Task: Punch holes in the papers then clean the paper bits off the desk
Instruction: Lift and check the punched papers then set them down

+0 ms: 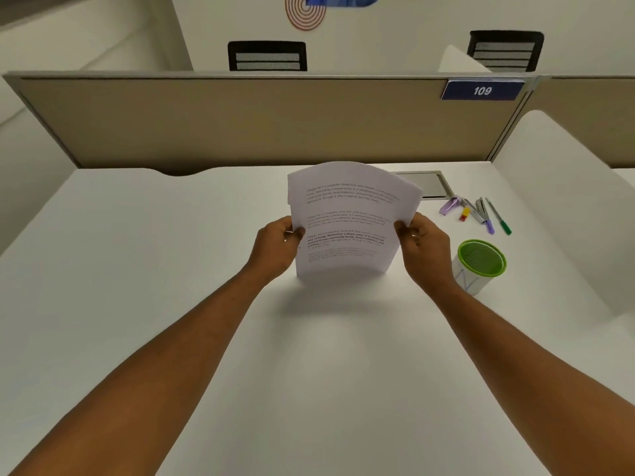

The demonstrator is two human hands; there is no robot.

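Observation:
A stack of printed white papers (347,214) stands upright on its bottom edge on the white desk (171,269), bowed slightly toward me. My left hand (275,245) grips its left edge and my right hand (424,245) grips its right edge, thumbs on the front sheet. To the right lie a purple hole punch (450,205) and a purple-tipped metal tool (479,214). I see no paper bits on the desk.
A green pen (500,218) and a small red-and-yellow item (464,214) lie by the punch. A white cup with a green rim (479,264) stands near my right hand. A grey cable hatch (429,183) sits behind the papers. A beige partition (240,121) closes the back, a white divider (567,218) the right.

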